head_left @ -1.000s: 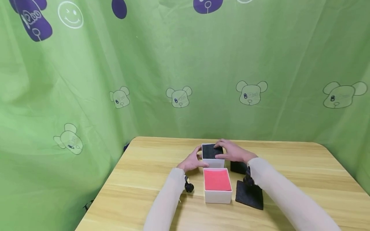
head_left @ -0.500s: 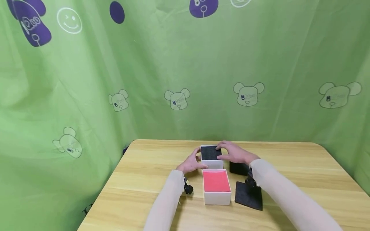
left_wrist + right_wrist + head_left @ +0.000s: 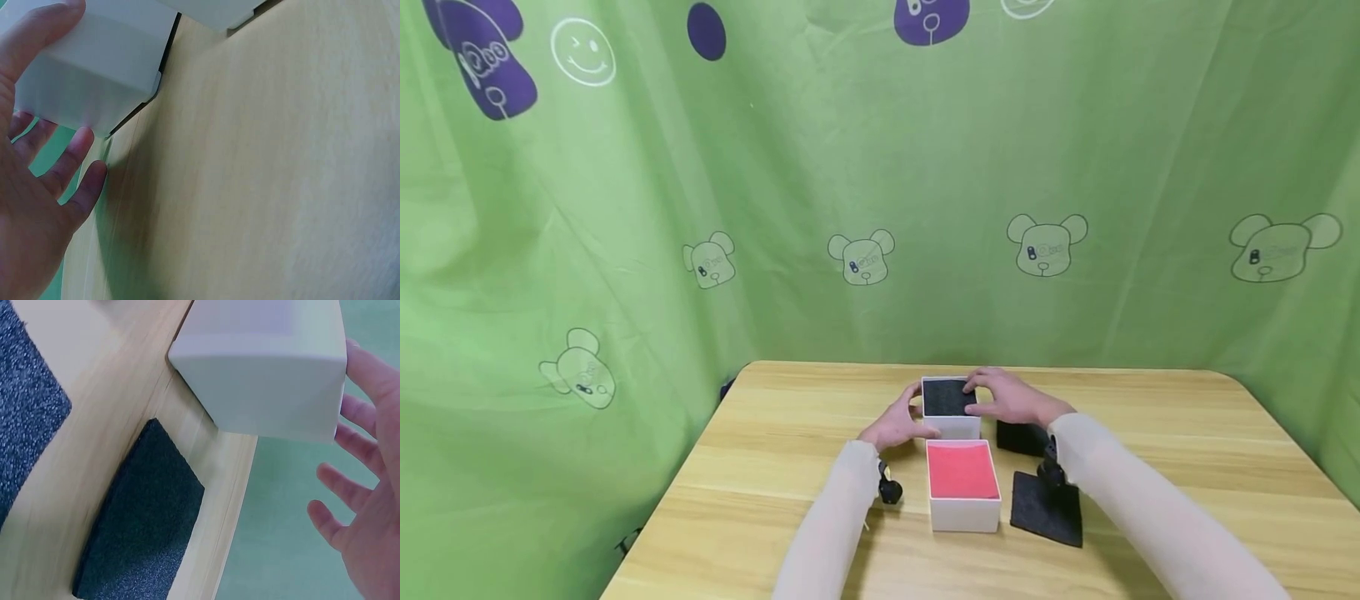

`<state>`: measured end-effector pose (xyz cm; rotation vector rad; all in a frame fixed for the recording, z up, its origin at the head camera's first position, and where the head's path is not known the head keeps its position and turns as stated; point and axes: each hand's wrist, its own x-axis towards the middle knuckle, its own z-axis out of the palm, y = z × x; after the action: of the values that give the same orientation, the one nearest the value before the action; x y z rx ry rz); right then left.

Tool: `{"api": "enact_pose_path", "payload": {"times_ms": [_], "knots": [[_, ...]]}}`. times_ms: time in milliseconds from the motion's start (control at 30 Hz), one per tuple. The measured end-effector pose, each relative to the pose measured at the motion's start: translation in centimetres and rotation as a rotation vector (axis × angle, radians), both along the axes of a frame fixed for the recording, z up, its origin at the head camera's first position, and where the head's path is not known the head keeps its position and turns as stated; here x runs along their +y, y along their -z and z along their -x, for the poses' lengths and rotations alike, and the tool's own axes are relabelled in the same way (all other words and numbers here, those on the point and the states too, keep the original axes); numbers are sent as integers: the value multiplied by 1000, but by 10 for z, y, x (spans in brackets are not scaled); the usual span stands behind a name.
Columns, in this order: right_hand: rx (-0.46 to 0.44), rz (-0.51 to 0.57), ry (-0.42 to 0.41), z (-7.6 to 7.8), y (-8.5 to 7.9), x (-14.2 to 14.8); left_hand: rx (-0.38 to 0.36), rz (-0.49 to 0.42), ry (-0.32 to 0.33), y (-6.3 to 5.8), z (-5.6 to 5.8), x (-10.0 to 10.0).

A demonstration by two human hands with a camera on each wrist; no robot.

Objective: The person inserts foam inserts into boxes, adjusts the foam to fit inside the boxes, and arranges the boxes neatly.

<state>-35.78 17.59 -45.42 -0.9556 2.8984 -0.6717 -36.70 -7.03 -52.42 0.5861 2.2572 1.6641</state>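
A white box (image 3: 952,428) stands toward the far edge of the table, with a dark foam-like pad (image 3: 943,398) lying level near its top. My left hand (image 3: 897,422) holds this box at its left side, thumb along the front wall and fingers around the far left corner. In the left wrist view, the left thumb lies against the white wall. My right hand (image 3: 1013,400) rests its fingertips and thumb on the right rim and the pad's right edge. Its other fingers are spread loosely in the right wrist view. What lies under the pad is hidden.
Directly in front stands a second white box (image 3: 964,515) with a red sheet (image 3: 961,472) inside. Two more dark pads lie on the wooden table (image 3: 737,517) to the right: a near pad (image 3: 1045,510) and a far pad (image 3: 1019,437). A green curtain (image 3: 955,317) hangs behind.
The right fingertips have shifted slightly right across the pad toward its edge, uncovering more of it. The left hand and both boxes have stayed in place; the head view has tilted a little.
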Motion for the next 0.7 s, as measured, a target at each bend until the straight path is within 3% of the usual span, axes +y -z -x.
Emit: {"api": "enact_pose_path", "payload": {"times_ms": [400, 700], "knots": [[37, -21, -24, 6, 4, -5, -2, -17, 11, -1, 1, 0], [8, -8, -42, 8, 7, -7, -6, -31, 14, 3, 2, 1]]}}
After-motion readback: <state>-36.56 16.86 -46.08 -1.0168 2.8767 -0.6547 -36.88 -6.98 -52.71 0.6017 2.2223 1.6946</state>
